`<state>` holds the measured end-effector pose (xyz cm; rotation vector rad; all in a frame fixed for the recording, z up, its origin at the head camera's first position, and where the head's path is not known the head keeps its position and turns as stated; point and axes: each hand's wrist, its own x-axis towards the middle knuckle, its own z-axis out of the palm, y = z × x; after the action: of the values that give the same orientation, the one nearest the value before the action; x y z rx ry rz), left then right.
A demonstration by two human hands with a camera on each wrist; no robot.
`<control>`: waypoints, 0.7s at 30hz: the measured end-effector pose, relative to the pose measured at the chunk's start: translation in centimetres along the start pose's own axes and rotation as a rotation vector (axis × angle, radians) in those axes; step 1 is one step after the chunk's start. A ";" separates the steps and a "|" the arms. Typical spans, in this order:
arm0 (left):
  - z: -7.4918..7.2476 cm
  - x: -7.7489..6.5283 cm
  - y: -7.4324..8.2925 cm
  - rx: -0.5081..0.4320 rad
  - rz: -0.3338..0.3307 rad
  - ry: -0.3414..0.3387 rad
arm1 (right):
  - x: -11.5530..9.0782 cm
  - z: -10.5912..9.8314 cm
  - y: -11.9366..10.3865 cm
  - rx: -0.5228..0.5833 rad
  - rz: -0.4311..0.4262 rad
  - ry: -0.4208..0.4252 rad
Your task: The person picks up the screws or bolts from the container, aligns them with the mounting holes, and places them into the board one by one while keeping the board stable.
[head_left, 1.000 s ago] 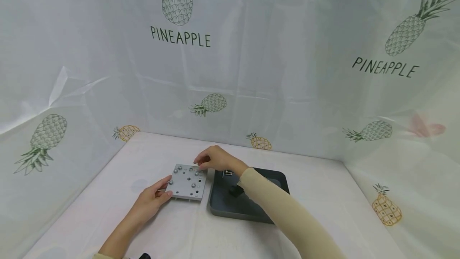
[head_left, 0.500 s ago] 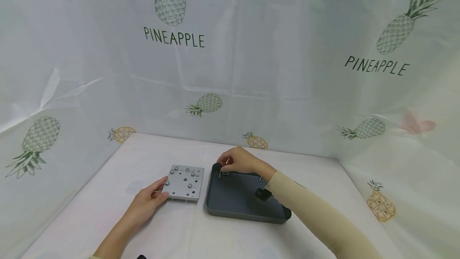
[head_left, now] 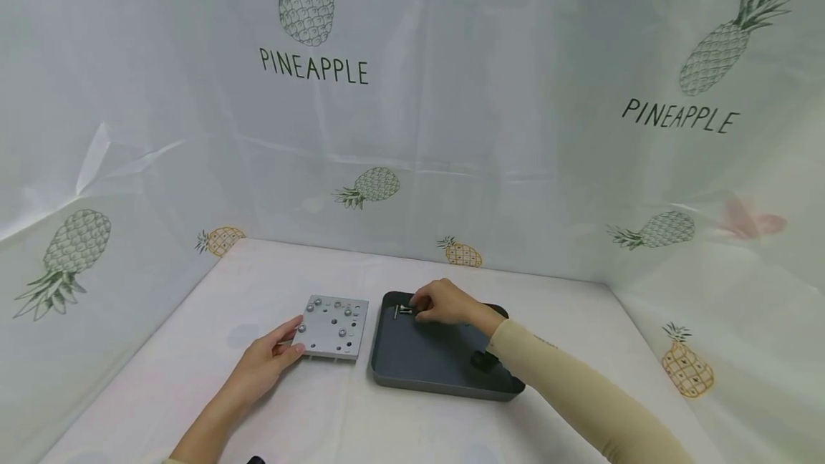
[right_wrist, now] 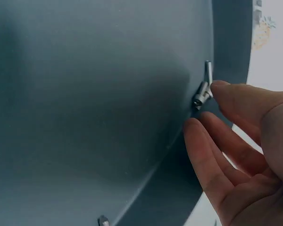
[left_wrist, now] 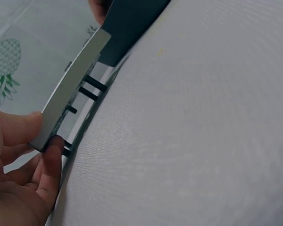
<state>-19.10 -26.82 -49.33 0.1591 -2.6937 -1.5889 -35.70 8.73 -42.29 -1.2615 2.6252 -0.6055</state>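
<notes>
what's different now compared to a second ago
The right hand has moved rightward, from the far right corner of the metal plate to the tray, beside small metal parts. Its thumb and fingertips are apart, nothing visibly gripped. The left hand still holds the plate's left side; plate and tray look unmoved.

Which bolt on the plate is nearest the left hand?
The bolt by the left edge of the plate, beside the left hand; the other bolts sit farther back or right.
</notes>
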 end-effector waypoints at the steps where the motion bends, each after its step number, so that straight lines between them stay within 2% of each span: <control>1: 0.0 0.0 0.0 -0.001 0.001 0.001 | 0.1 0.1 0.1 0.001 0.005 0.005; 9: 0.1 0.1 0.1 -0.020 -0.003 0.000 | 0.6 0.8 0.4 -0.009 0.050 0.049; 21: 0.1 0.0 0.1 0.006 -0.003 0.016 | 0.8 1.8 0.5 -0.010 0.065 0.055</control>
<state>-19.11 -26.67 -49.32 0.1749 -2.6880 -1.5741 -35.98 7.92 -44.15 -1.1731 2.7055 -0.6262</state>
